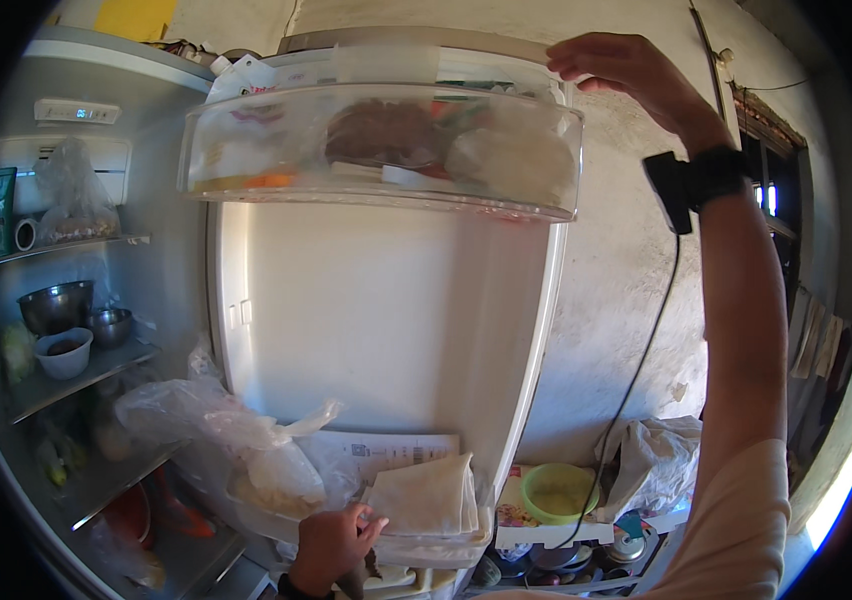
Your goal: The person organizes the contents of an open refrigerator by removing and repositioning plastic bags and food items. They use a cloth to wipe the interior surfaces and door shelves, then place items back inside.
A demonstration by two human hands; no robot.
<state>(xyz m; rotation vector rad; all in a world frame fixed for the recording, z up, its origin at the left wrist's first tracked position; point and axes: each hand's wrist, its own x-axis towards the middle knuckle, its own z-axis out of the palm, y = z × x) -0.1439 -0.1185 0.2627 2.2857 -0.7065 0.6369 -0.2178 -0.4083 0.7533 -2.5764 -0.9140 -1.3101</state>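
An open refrigerator door (388, 300) stands before me, with a clear plastic door bin (373, 191) at its top full of bagged items. My right hand (621, 71) is raised beside the door's upper right corner, its fingers bent and apart from the thumb. Whether it touches the door is unclear. Low down, my left hand (340, 544) has curled fingers against the edge of a folded cream cloth (422, 495) in the lower bin. A brownish thing just below that hand is partly hidden. Knotted plastic bags (283, 457) lie left of the cloth, before a printed sheet (407, 454).
Refrigerator shelves on the left hold a metal bowl (57, 307), a white tub (64, 354) and a tied bag (73, 199). At lower right stands a green basin (559, 491) near a crumpled sheet (655, 465). A black cable (647, 352) hangs from my right wrist device.
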